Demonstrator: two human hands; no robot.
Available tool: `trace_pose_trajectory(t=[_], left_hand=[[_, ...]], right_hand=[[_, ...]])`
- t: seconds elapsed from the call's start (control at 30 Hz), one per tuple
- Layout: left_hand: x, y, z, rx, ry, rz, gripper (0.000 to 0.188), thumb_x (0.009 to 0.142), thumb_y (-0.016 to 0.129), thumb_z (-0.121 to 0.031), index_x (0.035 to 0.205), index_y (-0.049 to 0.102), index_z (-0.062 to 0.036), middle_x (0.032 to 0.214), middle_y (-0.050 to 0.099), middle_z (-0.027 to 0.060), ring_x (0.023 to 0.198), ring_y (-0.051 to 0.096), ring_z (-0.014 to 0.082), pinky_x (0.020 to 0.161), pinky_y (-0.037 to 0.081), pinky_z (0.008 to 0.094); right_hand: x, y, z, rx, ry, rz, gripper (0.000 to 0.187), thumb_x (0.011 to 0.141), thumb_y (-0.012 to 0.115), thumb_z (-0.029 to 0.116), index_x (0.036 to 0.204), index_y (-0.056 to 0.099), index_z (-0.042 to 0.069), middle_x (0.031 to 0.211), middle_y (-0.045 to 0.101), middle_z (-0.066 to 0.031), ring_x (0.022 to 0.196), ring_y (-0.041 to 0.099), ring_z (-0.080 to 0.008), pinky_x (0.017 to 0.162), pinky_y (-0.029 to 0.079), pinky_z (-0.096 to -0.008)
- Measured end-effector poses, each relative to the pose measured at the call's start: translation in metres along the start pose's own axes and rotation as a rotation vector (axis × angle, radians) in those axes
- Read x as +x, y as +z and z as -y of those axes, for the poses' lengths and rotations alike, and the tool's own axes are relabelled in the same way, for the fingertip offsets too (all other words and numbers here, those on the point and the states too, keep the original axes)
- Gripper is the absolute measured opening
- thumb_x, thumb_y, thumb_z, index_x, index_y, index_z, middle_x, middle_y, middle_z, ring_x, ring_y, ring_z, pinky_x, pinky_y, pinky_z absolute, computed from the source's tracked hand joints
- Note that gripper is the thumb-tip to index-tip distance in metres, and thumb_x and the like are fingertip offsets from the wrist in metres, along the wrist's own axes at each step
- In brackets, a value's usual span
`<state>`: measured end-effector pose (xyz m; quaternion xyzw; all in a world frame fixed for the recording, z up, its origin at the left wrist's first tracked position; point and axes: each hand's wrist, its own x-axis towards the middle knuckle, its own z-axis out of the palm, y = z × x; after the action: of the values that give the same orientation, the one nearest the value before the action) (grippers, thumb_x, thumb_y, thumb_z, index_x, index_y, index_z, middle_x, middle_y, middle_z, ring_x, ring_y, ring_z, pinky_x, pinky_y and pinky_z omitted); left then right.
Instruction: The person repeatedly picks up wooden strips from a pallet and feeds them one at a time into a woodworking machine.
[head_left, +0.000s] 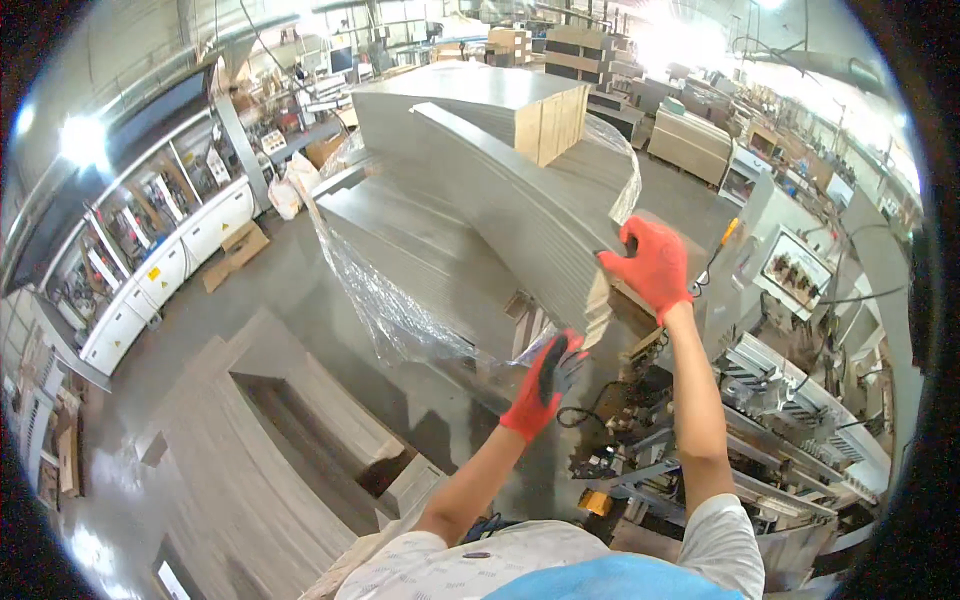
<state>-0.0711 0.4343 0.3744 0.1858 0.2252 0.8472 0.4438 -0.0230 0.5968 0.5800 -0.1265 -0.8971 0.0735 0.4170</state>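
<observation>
A bundle of long, thin grey boards lies slanted across a wrapped pile, its layered near end facing me. My right hand, in a red glove with dark fingertips, is at the bundle's near right corner. Its thumb and fingers are curled onto the boards' edge. At the lower corner of the same end is my left hand, gloved in red with a dark palm. Its fingers stretch out toward the board ends, and whether they touch is hard to tell. Beneath lies a wider stack of grey panels.
Loose clear plastic film hangs around the pile. A block of stacked panels rises behind. Grey-brown panels lie at lower left. Machinery with metal rails stands close on the right, and a long white machine at left.
</observation>
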Motion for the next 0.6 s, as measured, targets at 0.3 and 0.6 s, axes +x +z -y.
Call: trace_pose_trajectory(t=[0.3, 0.6], left_hand=[[0.049, 0.129, 0.034, 0.244, 0.246, 0.153, 0.042, 0.093, 0.052, -0.032, 0.125, 0.048, -0.0060, 0.115, 0.058, 0.0066, 0.104, 0.056, 0.0184, 0.094, 0.043, 0.0343], [-0.022, 0.054, 0.029, 1.169, 0.697, -0.243, 0.061, 0.079, 0.069, -0.014, 0.129, 0.038, 0.0039, 0.126, 0.051, 0.0122, 0.112, 0.052, 0.0245, 0.096, 0.045, 0.0385]], right_hand=[[-0.233, -0.208, -0.055, 0.268, 0.205, -0.309, 0.044, 0.060, 0.078, 0.025, 0.082, 0.045, 0.008, 0.093, 0.053, -0.0089, 0.091, 0.052, -0.0231, 0.081, 0.043, -0.0352], [-0.448, -0.306, -0.169, 0.746, 0.845, -1.270, 0.052, 0.091, 0.049, 0.042, 0.123, 0.053, 0.002, 0.112, 0.057, -0.0075, 0.103, 0.052, -0.0167, 0.091, 0.042, -0.0304]])
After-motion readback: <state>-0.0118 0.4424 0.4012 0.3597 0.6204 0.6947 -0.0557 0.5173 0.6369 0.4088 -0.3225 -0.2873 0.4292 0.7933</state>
